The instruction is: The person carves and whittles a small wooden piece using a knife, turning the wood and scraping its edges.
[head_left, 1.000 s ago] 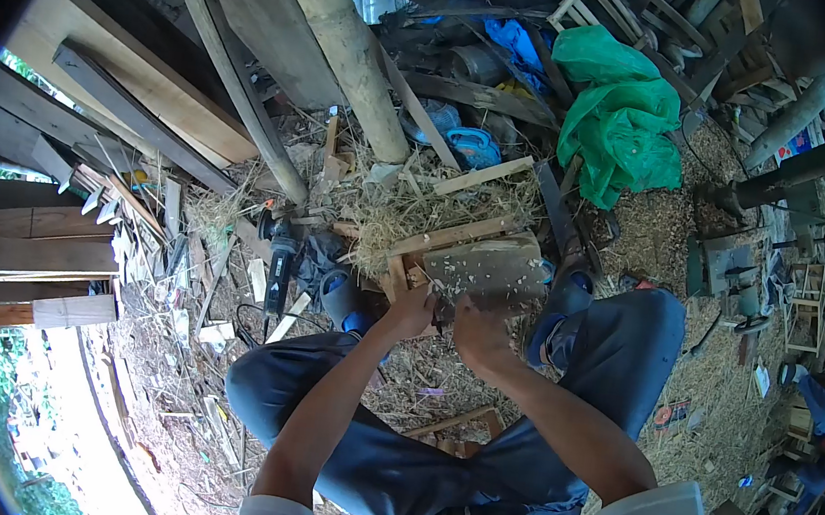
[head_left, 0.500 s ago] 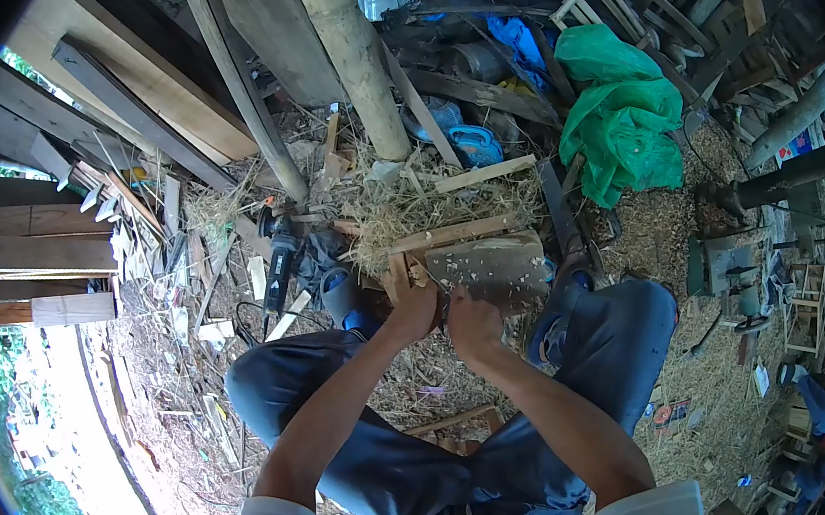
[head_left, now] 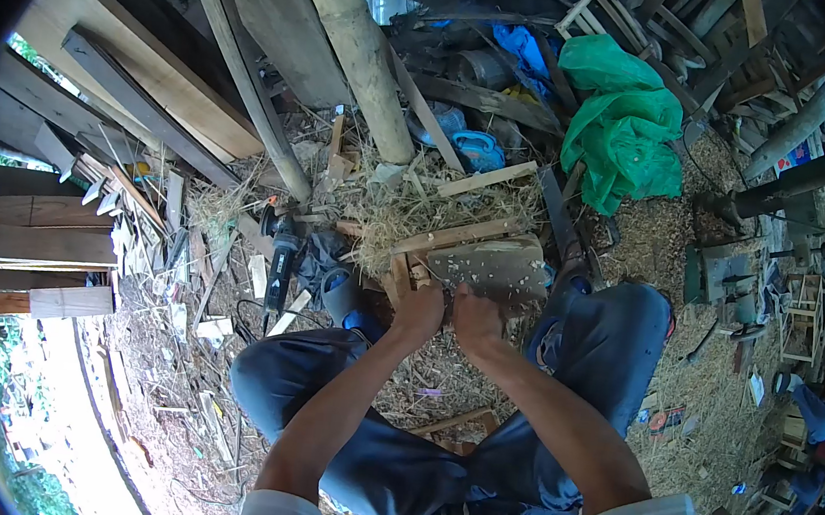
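Between my feet lies a dark wooden block sprinkled with pale chips, with a lighter wooden strip along its far side. My left hand is closed at the block's near left corner, beside a short pale wood piece. Close to its right, my right hand is closed too, thumb uppermost, at the block's near edge. What the fingers wrap round is hidden by the hands and too small to make out.
A black angle grinder lies left of my left foot. Beyond the block are straw, a bamboo post and a green plastic sheet. Planks lean at the upper left. Another person is at the far right.
Both hands have shifted slightly at the block's near edge, and the right fist is now less blurred. The whole view has tilted a little.
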